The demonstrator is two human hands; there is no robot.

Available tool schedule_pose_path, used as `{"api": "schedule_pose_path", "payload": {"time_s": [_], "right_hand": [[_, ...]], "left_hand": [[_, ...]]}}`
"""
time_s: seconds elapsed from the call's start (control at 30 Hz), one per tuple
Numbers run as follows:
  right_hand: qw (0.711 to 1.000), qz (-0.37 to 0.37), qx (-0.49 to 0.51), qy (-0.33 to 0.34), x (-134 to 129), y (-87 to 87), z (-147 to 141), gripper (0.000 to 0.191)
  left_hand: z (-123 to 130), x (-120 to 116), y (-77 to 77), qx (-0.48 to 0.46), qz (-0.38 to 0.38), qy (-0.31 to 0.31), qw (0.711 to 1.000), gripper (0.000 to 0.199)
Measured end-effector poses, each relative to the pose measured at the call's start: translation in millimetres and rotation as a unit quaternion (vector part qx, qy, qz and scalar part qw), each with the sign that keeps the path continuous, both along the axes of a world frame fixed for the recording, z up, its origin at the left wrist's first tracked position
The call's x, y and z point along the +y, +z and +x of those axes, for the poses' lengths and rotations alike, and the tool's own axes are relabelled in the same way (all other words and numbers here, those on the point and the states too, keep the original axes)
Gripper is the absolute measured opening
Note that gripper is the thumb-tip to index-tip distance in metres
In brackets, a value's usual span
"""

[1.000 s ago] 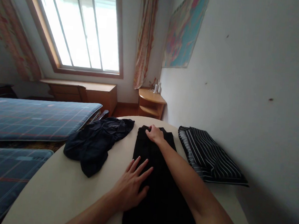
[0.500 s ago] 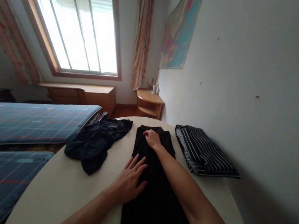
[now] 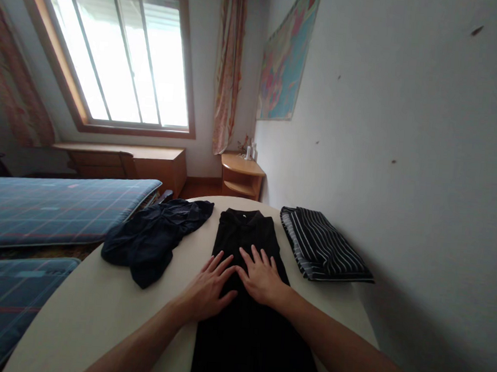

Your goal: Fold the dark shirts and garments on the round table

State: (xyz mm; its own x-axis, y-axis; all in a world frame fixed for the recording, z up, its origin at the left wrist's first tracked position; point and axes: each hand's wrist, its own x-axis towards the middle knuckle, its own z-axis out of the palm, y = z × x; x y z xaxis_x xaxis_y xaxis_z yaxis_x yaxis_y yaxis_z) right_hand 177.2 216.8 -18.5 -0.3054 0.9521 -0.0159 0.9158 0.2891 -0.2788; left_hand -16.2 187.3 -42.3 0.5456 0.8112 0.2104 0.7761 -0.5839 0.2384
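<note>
A black garment (image 3: 249,232) with its collar at the far end lies flat and lengthwise on the pale round table (image 3: 70,321). My left hand (image 3: 209,289) rests with fingers spread over its left edge. Flat on the middle of the same cloth is my right hand (image 3: 261,276), fingers apart, its thumb close to the left hand's fingers. Neither hand grips anything. To the left lies a crumpled dark navy garment (image 3: 153,239). A folded black cloth with white stripes (image 3: 321,243) sits on the right.
Beds with blue plaid mattresses (image 3: 57,211) stand left of the table. A white wall (image 3: 400,221) runs along the right side. Beyond the table are a small corner shelf (image 3: 244,165), a wooden desk (image 3: 156,156) and a window (image 3: 121,55).
My right hand has come back from near the collar toward me, and its curled fingers have opened flat on the cloth. My left hand stays on the garment. The view has shifted slightly.
</note>
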Motion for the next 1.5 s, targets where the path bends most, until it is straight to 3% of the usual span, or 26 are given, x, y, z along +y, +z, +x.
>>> {"api": "schedule_pose_path", "payload": {"time_s": [0.13, 0.3, 0.47, 0.6, 0.8, 0.97, 1.13, 1.27, 1.4, 1.5], "right_hand": [[1.000, -0.021, -0.008, 0.003, 0, -10.6, -3, 0.057], [0.999, -0.020, -0.002, -0.028, 40, -15.0, -12, 0.056], [0.999, 0.009, 0.014, -0.047, 81, -15.5, -12, 0.056], [0.997, 0.051, 0.036, -0.044, 89, -15.9, -9, 0.057], [0.995, 0.051, 0.019, -0.078, 51, -15.0, 3, 0.072], [0.999, -0.010, -0.016, -0.031, -7, -15.8, 19, 0.076], [1.000, 0.014, -0.027, -0.002, -52, -20.5, 24, 0.070], [1.000, 0.005, -0.030, -0.007, -61, -14.9, 19, 0.063], [1.000, 0.000, -0.020, -0.009, -59, -10.2, 17, 0.060], [0.999, 0.012, 0.028, 0.017, -61, -9.3, 25, 0.059]], "left_hand": [[-3, 12, -0.2, -0.038, 0.051, 0.029, 0.998, 0.050], [-11, 11, 8.7, -0.092, 0.135, 0.079, 0.983, 0.035], [-9, -20, 12.5, -0.037, 0.051, 0.078, 0.995, 0.046], [-4, -46, 6.1, 0.043, -0.040, 0.045, 0.997, 0.066], [-3, -62, 6.7, 0.043, -0.061, 0.028, 0.997, 0.065], [-4, -62, 9.6, 0.025, -0.043, -0.004, 0.999, 0.063], [4, -72, 14.3, 0.045, -0.046, -0.034, 0.997, 0.065], [18, -88, 18.1, 0.066, -0.075, -0.060, 0.993, 0.074], [21, -98, 16.4, 0.039, -0.071, -0.052, 0.995, 0.068], [13, -99, 17.2, -0.003, -0.071, -0.079, 0.994, 0.057]]}}
